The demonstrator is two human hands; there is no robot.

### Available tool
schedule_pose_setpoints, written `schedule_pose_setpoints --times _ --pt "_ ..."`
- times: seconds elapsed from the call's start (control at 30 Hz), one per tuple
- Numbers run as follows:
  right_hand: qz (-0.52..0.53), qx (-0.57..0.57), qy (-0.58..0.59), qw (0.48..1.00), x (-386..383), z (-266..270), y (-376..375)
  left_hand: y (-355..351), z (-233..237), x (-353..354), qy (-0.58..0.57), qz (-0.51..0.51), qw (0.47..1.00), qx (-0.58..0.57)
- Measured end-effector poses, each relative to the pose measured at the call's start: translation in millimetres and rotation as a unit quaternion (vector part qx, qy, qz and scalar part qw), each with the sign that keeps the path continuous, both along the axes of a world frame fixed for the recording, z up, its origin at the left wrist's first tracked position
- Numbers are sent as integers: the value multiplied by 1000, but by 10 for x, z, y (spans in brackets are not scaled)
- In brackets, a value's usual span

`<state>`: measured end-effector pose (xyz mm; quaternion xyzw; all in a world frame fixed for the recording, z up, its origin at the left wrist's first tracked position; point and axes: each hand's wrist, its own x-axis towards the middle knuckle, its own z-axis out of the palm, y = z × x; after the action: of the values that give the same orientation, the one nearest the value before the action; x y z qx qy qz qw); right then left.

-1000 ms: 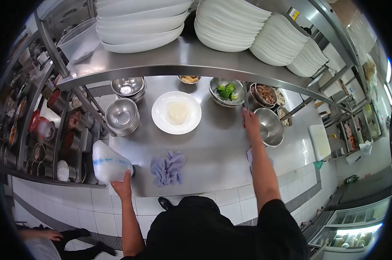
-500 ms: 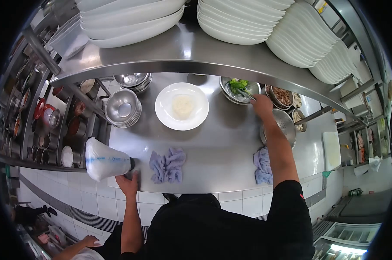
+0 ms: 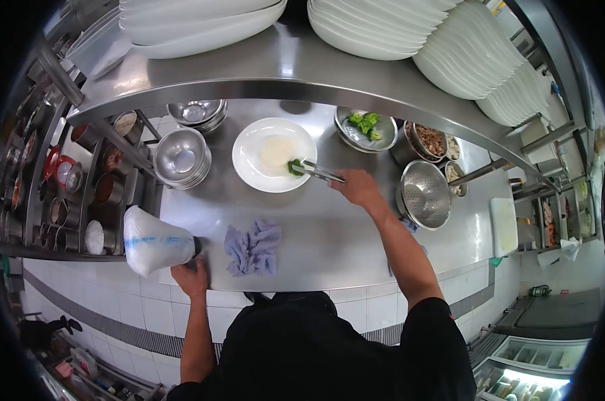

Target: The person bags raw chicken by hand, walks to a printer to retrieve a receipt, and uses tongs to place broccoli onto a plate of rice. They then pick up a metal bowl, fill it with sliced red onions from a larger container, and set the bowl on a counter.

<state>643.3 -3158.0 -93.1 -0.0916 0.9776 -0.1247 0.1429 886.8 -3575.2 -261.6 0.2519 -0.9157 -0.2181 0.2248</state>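
My right hand (image 3: pixel 357 186) is closed around metal tongs (image 3: pixel 324 173). Their tips hold a piece of green broccoli (image 3: pixel 295 167) at the right side of a white plate (image 3: pixel 249 173). A round, pale, flat layer of food (image 3: pixel 276 152) lies in the plate's middle. More broccoli (image 3: pixel 366 123) sits in a steel bowl (image 3: pixel 387 131) behind my right hand. My left hand (image 3: pixel 191 277) rests on the counter's front edge with its fingers apart, holding nothing. Beside it stands a white plastic-wrapped bundle with blue print (image 3: pixel 157 240), dark at its right end.
Stacked steel bowls (image 3: pixel 182 158) stand left of the plate. A crumpled purple cloth (image 3: pixel 254 247) lies in front. Right are a colander (image 3: pixel 424 195), a pot of brown chopped food (image 3: pixel 429 142) and a white cutting board (image 3: pixel 504 227). An overhead shelf (image 3: pixel 296 70) carries white plates (image 3: pixel 376 30).
My right hand has moved left and nearer from the steel bowl to the plate, carrying broccoli in the tongs. My left hand stays at the counter's edge.
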Motion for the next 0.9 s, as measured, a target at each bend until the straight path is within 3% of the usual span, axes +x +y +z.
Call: schedule_pose_setpoints --times 0.1,0.17,0.23,0.43,0.47,0.57,0.6,0.77,0.9 --pt "-74 -42 79 993 -169 235 377 -34 -39 18 17 -3 1000 -11" --pt "-118 14 190 975 -404 288 679 -26 -56 26 14 1 999 -49" --pt "-162 76 181 967 -656 302 868 -31 -71 35 14 0 999 -38" --pt "-124 122 211 962 -1364 -388 1098 -26 -94 41 3 4 999 -39" --pt "-102 96 269 953 -1404 -525 1119 -23 -77 28 0 2 999 -37" --pt "-139 53 223 963 -1435 -554 1153 5 14 -1 -15 5 1000 -20" --pt "-108 31 283 952 -1409 -633 1248 -2 -9 5 -17 5 1000 -20" --pt "-141 -74 127 979 -762 164 1007 -24 -61 5 7 2 999 -35" --pt "11 -95 86 992 -305 82 580 -27 -41 7 11 2 999 -32"
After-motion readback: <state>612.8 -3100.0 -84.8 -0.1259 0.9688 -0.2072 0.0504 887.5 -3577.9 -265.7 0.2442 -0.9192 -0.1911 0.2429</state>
